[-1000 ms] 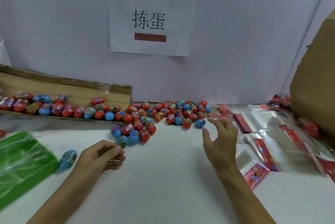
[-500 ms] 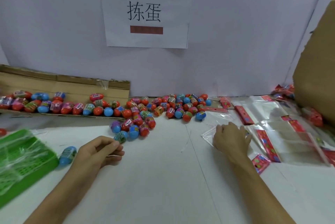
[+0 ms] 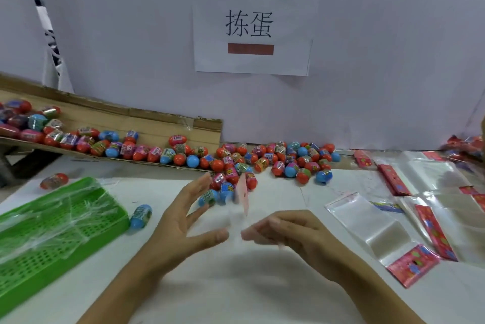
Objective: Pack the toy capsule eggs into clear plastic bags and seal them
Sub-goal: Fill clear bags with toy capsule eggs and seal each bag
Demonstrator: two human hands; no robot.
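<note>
Dozens of glossy plastic capsule eggs [image 3: 236, 161], rounded and mostly red or blue with printed bands, lie heaped along the table's [image 3: 236, 284] far edge, from ten o'clock round to one o'clock, some resting on a flattened strip of brown cardboard [image 3: 147, 124]. One blue egg [image 3: 141, 216] sits alone just beside the green perforated plastic basket [image 3: 52, 239] at nine o'clock, which has crinkled clear film over it. Near the middle, the right hand [image 3: 291, 234] curls its fingers and pinches a thin clear bag [image 3: 242, 197] with a red header; the bag is blurred and stands upright. The left hand [image 3: 183, 221] is spread, fingers straight and relaxed, right beside that bag, though I cannot tell whether it touches. At three o'clock lie flat, shiny clear bags [image 3: 372, 226] with red card tops. A white paper sign [image 3: 252, 24] hangs on the wall at twelve.
</note>
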